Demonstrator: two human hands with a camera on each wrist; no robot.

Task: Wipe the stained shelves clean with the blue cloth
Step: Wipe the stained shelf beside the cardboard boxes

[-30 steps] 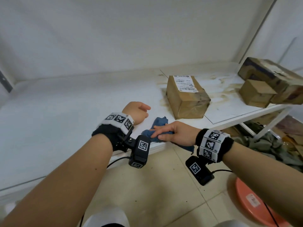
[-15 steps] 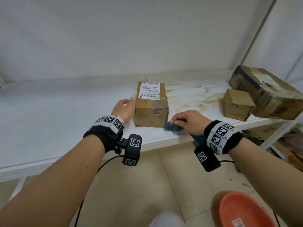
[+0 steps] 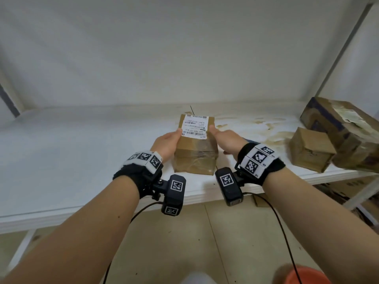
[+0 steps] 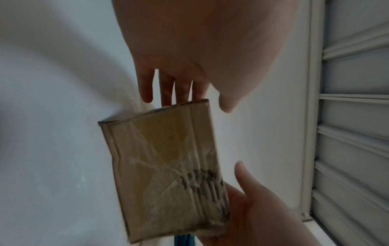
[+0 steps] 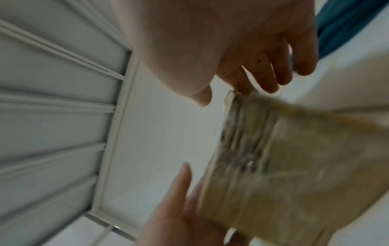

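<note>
The blue cloth (image 5: 345, 25) lies on the shelf (image 3: 71, 160) just past our R hand (image 3: 227, 140), mostly hidden in the head view. Both hands are flat w/ straight fingers, pressing a brown box (image 3: 194, 154) between them: L hand (image 3: 168, 143) on its left side, R on its right. Box maybe lifted a bit. Brown stains (image 3: 264, 130) run toward a small box (image 3: 309, 150) & a big box (image 3: 344, 128).

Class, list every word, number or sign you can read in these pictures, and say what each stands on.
Nothing can be quoted with confidence.
Shipping label on the middle cardboard box: print and barcodes, too small to read.
Torn label on the large box: unreadable.
Wristbands and wrist cameras: black-and-white square code marks, no words.
</note>
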